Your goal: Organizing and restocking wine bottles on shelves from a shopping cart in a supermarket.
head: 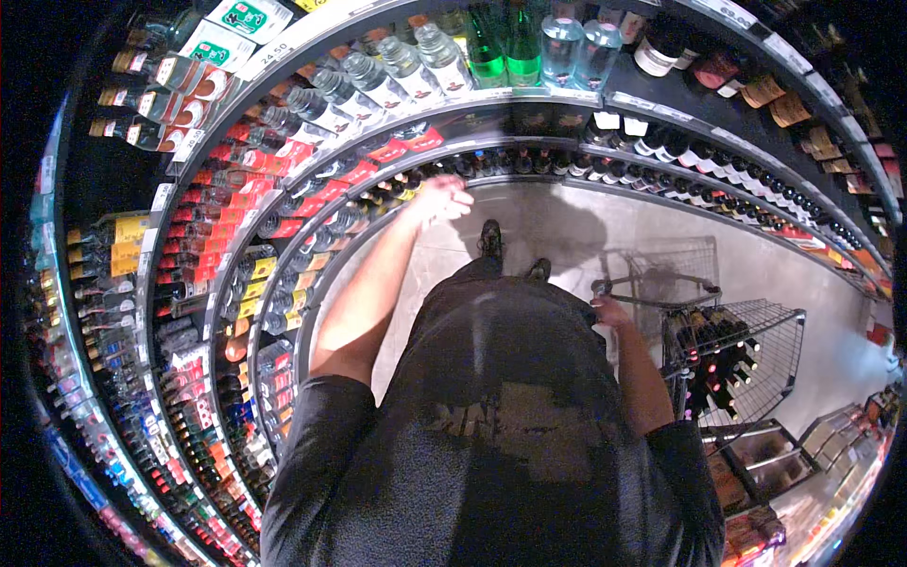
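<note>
My left hand (445, 200) is stretched out in front of me, brightly lit, above the floor near the lower bottle shelf. Nothing shows in it, though glare blurs its fingers. At my right side, my right hand (611, 312) is closed on the handle of a wire shopping cart (698, 249). Many dark wine bottles (716, 365) lie in the basket of a cart at the right. Clear glass bottles (404, 67) with white labels stand on a shelf ahead, beside green glass bottles (523, 49).
Curved-looking shelves (283, 184) of bottles run along the left and front. Red-labelled bottles (227, 205) fill the left tiers, and a row of wine bottles (737, 170) lines the right front. Crates (769, 453) stand behind the carts. My shoes (490, 239) are on the grey floor (439, 262).
</note>
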`<state>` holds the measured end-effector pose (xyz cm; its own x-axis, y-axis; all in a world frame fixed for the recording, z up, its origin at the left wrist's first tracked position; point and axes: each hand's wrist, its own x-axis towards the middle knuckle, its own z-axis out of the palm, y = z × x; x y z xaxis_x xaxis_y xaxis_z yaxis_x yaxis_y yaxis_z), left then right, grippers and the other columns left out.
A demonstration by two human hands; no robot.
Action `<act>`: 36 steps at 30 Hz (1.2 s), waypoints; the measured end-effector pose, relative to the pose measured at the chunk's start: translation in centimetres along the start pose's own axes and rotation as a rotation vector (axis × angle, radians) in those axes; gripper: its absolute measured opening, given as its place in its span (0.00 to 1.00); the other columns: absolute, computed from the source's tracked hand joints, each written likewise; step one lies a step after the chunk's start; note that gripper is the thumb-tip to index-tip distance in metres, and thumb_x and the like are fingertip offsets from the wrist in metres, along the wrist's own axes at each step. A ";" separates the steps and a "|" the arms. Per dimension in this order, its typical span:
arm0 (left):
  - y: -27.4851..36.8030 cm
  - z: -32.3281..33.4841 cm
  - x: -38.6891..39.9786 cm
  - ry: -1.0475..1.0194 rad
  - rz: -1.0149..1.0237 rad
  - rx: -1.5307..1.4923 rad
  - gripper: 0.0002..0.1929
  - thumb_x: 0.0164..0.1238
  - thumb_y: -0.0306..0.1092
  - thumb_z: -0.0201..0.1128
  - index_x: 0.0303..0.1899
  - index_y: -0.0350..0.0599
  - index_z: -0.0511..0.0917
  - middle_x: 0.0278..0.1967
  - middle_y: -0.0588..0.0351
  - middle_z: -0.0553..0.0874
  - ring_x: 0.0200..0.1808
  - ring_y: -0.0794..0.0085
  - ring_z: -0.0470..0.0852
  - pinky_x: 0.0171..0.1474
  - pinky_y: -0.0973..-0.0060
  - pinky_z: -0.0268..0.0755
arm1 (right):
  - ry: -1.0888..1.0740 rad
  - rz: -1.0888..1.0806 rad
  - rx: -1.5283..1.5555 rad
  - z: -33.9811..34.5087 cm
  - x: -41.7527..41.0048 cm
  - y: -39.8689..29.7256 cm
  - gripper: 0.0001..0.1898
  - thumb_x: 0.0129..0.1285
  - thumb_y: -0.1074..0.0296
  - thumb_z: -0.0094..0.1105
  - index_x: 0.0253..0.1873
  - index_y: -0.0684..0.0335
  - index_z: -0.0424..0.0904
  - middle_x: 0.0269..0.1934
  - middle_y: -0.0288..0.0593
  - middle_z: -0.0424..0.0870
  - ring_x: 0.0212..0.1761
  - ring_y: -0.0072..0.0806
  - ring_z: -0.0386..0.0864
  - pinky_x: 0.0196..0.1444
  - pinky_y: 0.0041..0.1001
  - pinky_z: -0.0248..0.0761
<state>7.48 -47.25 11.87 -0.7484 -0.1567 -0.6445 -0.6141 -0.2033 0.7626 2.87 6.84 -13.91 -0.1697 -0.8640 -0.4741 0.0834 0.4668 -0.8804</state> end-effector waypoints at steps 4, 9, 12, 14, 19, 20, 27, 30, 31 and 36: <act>9.7 1.7 -1.7 0.159 0.219 0.073 0.19 0.71 0.44 0.53 0.52 0.39 0.69 0.34 0.49 0.85 0.27 0.71 0.84 0.29 0.80 0.77 | 0.213 -0.493 -0.732 1.1 -1.1 -1.9 0.15 0.54 0.67 0.61 0.47 0.64 0.77 0.35 0.42 0.82 0.33 0.32 0.81 0.37 0.34 0.75; 20.9 3.8 -2.1 0.199 0.440 0.136 0.34 0.70 0.43 0.56 0.68 0.37 0.50 0.32 0.46 0.84 0.24 0.70 0.82 0.25 0.78 0.74 | 0.289 0.212 -0.003 2.2 -1.9 1.2 0.13 0.54 0.69 0.62 0.44 0.64 0.79 0.30 0.39 0.82 0.26 0.29 0.79 0.29 0.30 0.74; 24.3 3.3 -1.2 0.214 0.438 0.201 0.45 0.67 0.45 0.60 0.69 0.35 0.35 0.34 0.44 0.85 0.27 0.67 0.84 0.29 0.75 0.77 | 0.462 0.446 0.346 2.3 -1.8 0.1 0.11 0.55 0.71 0.61 0.43 0.65 0.81 0.30 0.39 0.83 0.23 0.26 0.77 0.25 0.27 0.72; 25.6 3.5 0.7 0.261 0.417 0.199 0.47 0.66 0.48 0.60 0.68 0.31 0.34 0.36 0.44 0.85 0.29 0.66 0.85 0.32 0.73 0.79 | 0.485 0.464 0.362 2.5 -2.0 2.2 0.11 0.57 0.68 0.60 0.44 0.65 0.81 0.31 0.39 0.83 0.23 0.26 0.77 0.24 0.27 0.71; 27.0 2.2 3.7 0.172 0.324 0.263 0.34 0.66 0.48 0.61 0.57 0.27 0.57 0.34 0.44 0.85 0.26 0.66 0.85 0.27 0.75 0.80 | 0.423 0.278 0.080 0.8 -1.0 -2.7 0.14 0.62 0.65 0.55 0.48 0.67 0.78 0.29 0.39 0.82 0.24 0.25 0.77 0.24 0.26 0.70; 27.0 1.7 4.2 0.190 0.260 0.288 0.32 0.66 0.48 0.60 0.55 0.26 0.61 0.34 0.44 0.85 0.26 0.67 0.85 0.27 0.74 0.80 | 0.386 0.286 0.240 -0.6 -0.4 -5.9 0.15 0.62 0.65 0.55 0.50 0.68 0.77 0.29 0.39 0.81 0.26 0.25 0.77 0.25 0.27 0.70; 27.4 3.9 6.3 0.335 0.229 0.465 0.25 0.69 0.50 0.55 0.35 0.29 0.79 0.27 0.47 0.86 0.23 0.69 0.85 0.28 0.76 0.80 | 0.810 -0.161 0.100 -13.5 4.9 -22.5 0.12 0.67 0.72 0.53 0.53 0.67 0.74 0.43 0.36 0.79 0.43 0.21 0.75 0.49 0.20 0.70; 27.1 3.4 5.9 0.453 0.286 0.868 0.30 0.73 0.52 0.42 0.20 0.46 0.84 0.13 0.60 0.82 0.18 0.77 0.83 0.34 0.79 0.76 | 0.827 -0.301 -0.004 -17.9 6.9 -33.1 0.16 0.68 0.70 0.53 0.58 0.68 0.70 0.44 0.35 0.79 0.43 0.18 0.75 0.50 0.19 0.70; 27.0 3.5 5.8 0.459 0.286 0.861 0.30 0.73 0.52 0.42 0.20 0.46 0.84 0.13 0.60 0.82 0.18 0.77 0.83 0.34 0.79 0.76 | 0.877 -0.265 -0.068 -18.8 7.4 -36.5 0.20 0.66 0.72 0.54 0.61 0.67 0.68 0.46 0.37 0.79 0.46 0.19 0.75 0.51 0.20 0.70; 27.7 4.7 5.4 0.526 0.325 1.031 0.29 0.73 0.52 0.43 0.19 0.50 0.85 0.15 0.62 0.83 0.21 0.77 0.83 0.39 0.76 0.75 | 0.881 -0.409 0.009 -24.6 11.8 -42.9 0.30 0.62 0.69 0.58 0.66 0.72 0.60 0.58 0.54 0.74 0.58 0.31 0.73 0.60 0.25 0.66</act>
<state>-14.77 -49.22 29.76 -0.8588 -0.4816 -0.1745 -0.5069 0.7498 0.4252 -26.83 -18.74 18.46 -0.8614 -0.5063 0.0406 -0.1387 0.1575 -0.9777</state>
